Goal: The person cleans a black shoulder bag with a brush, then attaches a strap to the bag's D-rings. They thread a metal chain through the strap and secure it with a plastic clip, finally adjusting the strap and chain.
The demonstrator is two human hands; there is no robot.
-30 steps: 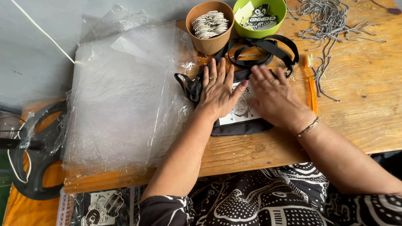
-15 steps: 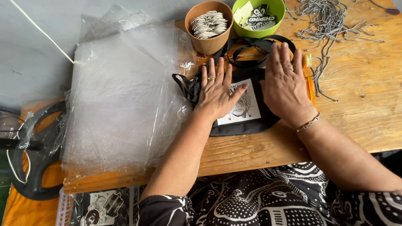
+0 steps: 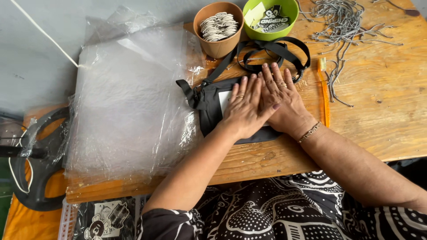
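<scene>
Here both hands lie flat on a small black pouch [image 3: 212, 109] that rests on the wooden table [image 3: 382, 106], just right of a stack of clear plastic bags [image 3: 129, 106]. The left hand [image 3: 245, 109] is spread palm down with fingers straight, and it overlaps the thumb side of the right hand [image 3: 282, 102], which is also flat and open; neither hand is clenched around anything, they only press on the pouch from above. A white patch on the pouch's front shows just at the left hand's fingers, mostly hidden. The pouch's black strap [image 3: 271, 51] runs up and loops beyond the fingertips, towards the far side of the table. A thin bracelet [image 3: 310, 132] sits on the right wrist, and rings show on fingers of both hands.

Behind the strap stand a brown paper cup [image 3: 218, 42] filled with small pale tags and a green bowl [image 3: 269, 31] holding printed cards, the two just beside each other. An orange toothbrush [image 3: 324, 91] lies near the right hand, lengthways, its bristled head away from the person. A heap of grey cords [image 3: 351, 24] is scattered over the far right of the table. At the left edge, below table level, lies a black curved object wrapped in plastic [image 3: 38, 164]
</scene>
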